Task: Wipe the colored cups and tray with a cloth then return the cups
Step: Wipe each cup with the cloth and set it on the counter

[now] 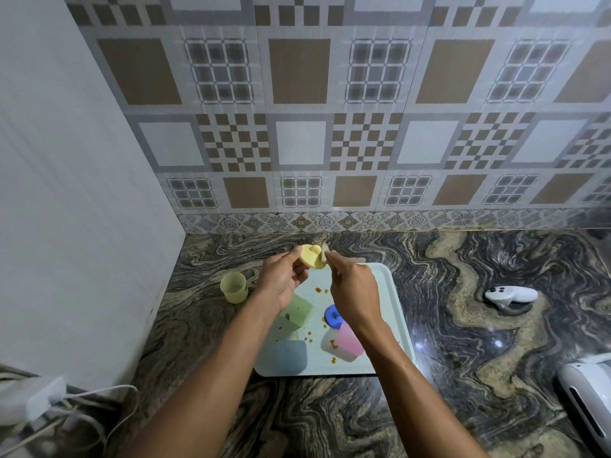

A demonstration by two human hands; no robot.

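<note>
My left hand point(281, 279) grips a yellow lid point(310, 256) above the far end of the pale tray point(393, 302). My right hand point(352, 289) pinches a small beige cloth point(324, 250) against the lid's right edge. On the tray lie a green cup point(294, 314), a blue cup point(291, 357), a pink cup point(345, 340) and a blue lid point(332, 316). Brown specks dot the tray floor. A yellow cup point(234, 287) stands upright on the counter left of the tray.
The marble counter point(463, 325) meets a tiled wall behind and a white panel on the left. A white controller point(510, 295) lies to the right. A white device point(588, 395) sits at the right edge, and a charger with cables point(43, 401) at bottom left.
</note>
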